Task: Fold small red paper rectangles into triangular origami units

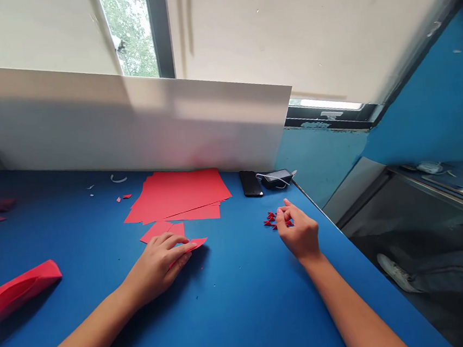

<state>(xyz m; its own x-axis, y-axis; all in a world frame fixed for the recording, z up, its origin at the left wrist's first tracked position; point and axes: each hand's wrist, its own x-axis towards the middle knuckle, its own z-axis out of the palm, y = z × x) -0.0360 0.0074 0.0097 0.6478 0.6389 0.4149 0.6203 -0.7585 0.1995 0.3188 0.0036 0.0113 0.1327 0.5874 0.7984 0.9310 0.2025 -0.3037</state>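
My left hand (pixel 164 262) is closed round a small piece of red paper (pixel 199 243), whose pointed end sticks out past the fingertips. Just behind that hand lie a few cut red paper pieces (pixel 155 231), partly covered by the fingers. My right hand (pixel 298 230) is at the right side of the table, its thumb and fingers drawn together above a cluster of small folded red paper pieces (pixel 269 220). Whatever is between those fingertips, if anything, is hidden.
A stack of red paper sheets (pixel 184 191) lies at the back of the blue table (pixel 229 315). Beside it are a black phone (pixel 251 183) and a dark device with a white cable (pixel 277 178). A large folded red paper (pixel 25 286) is at left. Scraps (pixel 127 196) lie behind.
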